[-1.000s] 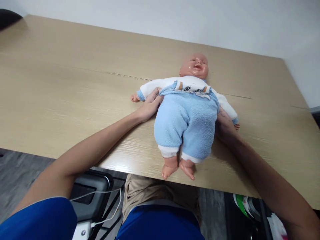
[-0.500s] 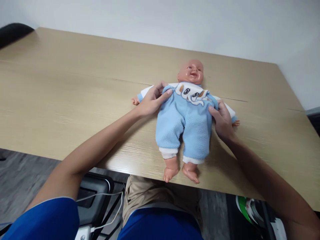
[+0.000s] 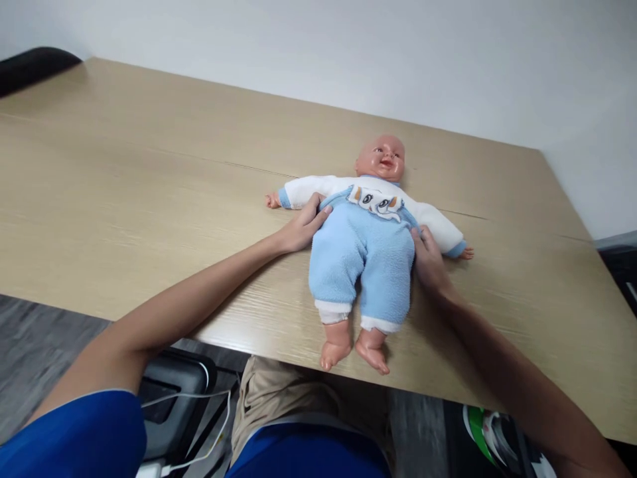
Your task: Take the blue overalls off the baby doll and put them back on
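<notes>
A baby doll [image 3: 381,158] lies on its back on the table, head toward the wall and bare feet near the front edge. It wears a white long-sleeved top [image 3: 318,189] and light blue fleece overalls [image 3: 361,252] with an animal face on the bib. My left hand [image 3: 303,224] grips the overalls' upper edge at the doll's side, thumb on top of the cloth. On the opposite side my right hand [image 3: 430,259] pinches the other edge of the overalls, its fingertips partly hidden. The doll's arms stretch out sideways.
The wooden table [image 3: 149,199] reaches back to a white wall [image 3: 348,60]. A black chair back [image 3: 37,70] shows at the far left. Below the front edge are a grey case [image 3: 174,392] with a white cable and a green-and-white roll [image 3: 478,431].
Both hands have pulled the overalls' upper edge down toward the feet, and more of the white top and sleeves now shows. The view has shifted slightly.
</notes>
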The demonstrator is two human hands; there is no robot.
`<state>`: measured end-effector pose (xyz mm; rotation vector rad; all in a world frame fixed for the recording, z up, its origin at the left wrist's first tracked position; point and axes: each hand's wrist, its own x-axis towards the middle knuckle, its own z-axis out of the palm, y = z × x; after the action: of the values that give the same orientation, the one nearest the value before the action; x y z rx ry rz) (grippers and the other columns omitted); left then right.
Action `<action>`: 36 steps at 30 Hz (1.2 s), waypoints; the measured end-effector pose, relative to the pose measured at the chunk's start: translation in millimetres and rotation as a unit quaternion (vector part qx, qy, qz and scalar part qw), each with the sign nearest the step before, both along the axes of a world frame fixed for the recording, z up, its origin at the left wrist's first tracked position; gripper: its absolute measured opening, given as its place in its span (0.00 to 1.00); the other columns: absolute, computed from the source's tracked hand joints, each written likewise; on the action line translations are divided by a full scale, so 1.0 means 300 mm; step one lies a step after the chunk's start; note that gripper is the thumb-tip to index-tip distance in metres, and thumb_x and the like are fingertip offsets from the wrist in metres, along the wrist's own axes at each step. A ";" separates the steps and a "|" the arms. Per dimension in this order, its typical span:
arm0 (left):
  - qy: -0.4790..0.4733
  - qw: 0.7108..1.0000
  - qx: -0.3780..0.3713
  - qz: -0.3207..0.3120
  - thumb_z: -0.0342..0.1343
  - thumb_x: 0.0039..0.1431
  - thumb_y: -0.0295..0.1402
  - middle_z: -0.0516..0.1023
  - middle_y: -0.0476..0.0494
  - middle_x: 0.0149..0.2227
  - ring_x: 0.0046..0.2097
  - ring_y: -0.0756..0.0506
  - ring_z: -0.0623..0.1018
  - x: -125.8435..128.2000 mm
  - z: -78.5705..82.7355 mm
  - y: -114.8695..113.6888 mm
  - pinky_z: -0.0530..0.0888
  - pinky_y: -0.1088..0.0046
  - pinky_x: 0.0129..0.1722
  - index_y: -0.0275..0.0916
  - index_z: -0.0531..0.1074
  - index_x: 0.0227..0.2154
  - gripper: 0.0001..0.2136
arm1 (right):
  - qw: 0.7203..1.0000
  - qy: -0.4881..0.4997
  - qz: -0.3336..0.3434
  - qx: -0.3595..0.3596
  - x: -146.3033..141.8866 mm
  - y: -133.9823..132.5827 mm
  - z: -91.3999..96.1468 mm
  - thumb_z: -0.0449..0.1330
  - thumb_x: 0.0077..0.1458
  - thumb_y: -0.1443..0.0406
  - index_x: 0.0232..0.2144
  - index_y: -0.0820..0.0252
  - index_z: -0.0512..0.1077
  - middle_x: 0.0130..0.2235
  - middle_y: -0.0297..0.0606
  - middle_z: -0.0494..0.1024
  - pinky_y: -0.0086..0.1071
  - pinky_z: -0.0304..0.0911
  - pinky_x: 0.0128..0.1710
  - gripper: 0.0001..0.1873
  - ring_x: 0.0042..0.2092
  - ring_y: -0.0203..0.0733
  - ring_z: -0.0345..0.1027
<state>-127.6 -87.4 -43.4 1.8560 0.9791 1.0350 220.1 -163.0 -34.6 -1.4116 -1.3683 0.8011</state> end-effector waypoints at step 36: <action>-0.148 0.987 -0.059 -0.003 0.72 0.66 0.75 0.79 0.45 0.41 0.43 0.43 0.75 0.025 0.015 0.058 0.75 0.64 0.46 0.44 0.79 0.45 0.35 | 0.993 0.117 -0.016 -0.005 -0.010 0.049 0.055 0.74 0.59 0.29 0.39 0.42 0.68 0.35 0.37 0.75 0.51 0.77 0.35 0.33 0.35 0.54 0.72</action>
<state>-120.0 -69.9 -39.0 1.5539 0.8384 1.1826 217.2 -148.3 -18.0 -1.2993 -1.1619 0.9226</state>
